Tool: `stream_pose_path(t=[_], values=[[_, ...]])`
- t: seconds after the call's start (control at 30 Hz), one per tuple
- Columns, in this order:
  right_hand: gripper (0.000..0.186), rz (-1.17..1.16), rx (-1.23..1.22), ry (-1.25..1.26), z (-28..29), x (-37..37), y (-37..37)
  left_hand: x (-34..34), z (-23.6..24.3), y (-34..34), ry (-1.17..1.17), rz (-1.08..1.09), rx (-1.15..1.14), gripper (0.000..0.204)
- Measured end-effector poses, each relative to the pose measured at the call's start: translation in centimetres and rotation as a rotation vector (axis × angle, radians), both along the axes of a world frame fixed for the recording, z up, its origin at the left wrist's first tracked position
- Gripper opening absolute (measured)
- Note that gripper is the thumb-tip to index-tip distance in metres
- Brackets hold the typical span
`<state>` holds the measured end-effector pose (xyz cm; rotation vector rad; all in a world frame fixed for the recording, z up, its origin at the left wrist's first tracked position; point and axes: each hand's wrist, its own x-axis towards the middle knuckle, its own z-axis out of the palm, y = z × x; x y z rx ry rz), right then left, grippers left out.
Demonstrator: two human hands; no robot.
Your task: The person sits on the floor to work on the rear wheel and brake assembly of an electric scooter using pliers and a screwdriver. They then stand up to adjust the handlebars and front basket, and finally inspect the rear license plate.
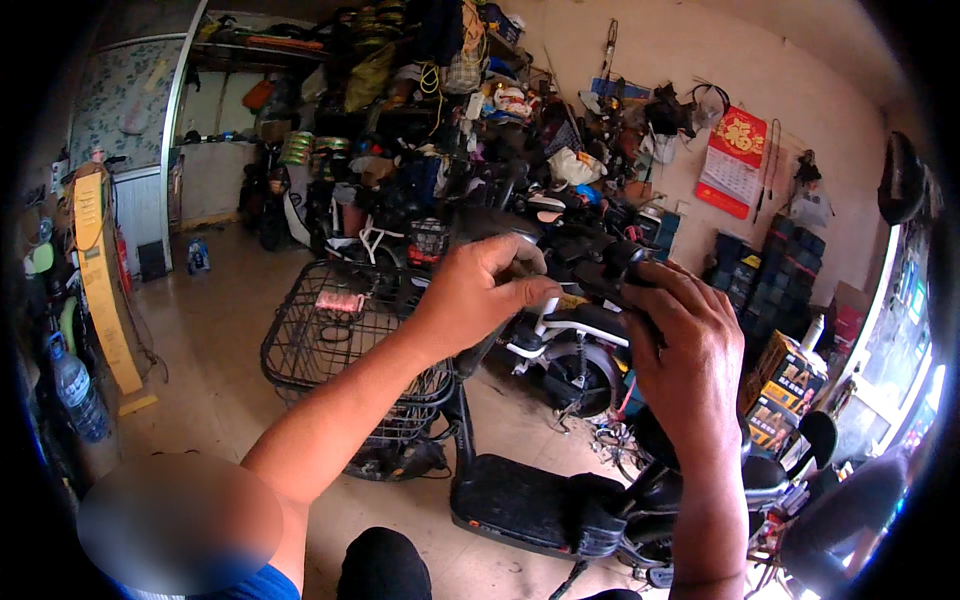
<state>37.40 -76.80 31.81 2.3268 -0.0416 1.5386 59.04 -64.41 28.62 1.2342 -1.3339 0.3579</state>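
Note:
Both my hands are raised over a black electric scooter (540,500) with a wire front basket (330,350). My left hand (500,280) is closed, its fingers curled toward the thumb; anything between them is too small to make out. Just behind it is a dark, blurred part (485,225). My right hand (690,345) has its fingers bent around a dark rounded part (634,262), mostly hidden by the hand. Inside the basket lies a pink packet (341,301). My forearms hide much of the scooter's front.
Behind stands a white-and-black scooter (580,345), with cluttered shelves beyond. Boxes (785,380) are stacked at the right, below a red wall calendar (732,160). A yellow post (105,285) and a large water bottle (75,390) stand at the left. Loose cables (618,440) lie on the floor.

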Motion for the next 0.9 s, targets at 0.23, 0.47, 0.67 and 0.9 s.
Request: stream_pose_path(t=[0.23, 0.47, 0.67, 0.9], values=[[0.023, -0.027, -0.056, -0.049, -0.5, 0.3, 0.4, 2.9, 0.6, -1.2, -0.184, -0.1, 0.002, 0.019], [0.028, -0.026, -0.009, -0.026, -1.2, 1.1, 2.2, 4.3, 0.1, 0.3, -0.368, 0.024, -0.019, 0.02], [0.033, -0.004, 0.012, 0.003, -1.5, 1.2, 2.3, 4.5, -0.3, -0.8, -0.471, 0.143, -0.106, 0.023], [0.031, -0.043, -0.047, -0.06, -1.8, 2.0, 1.8, 3.2, -0.9, -0.8, -0.659, 0.342, -0.285, 0.026]])
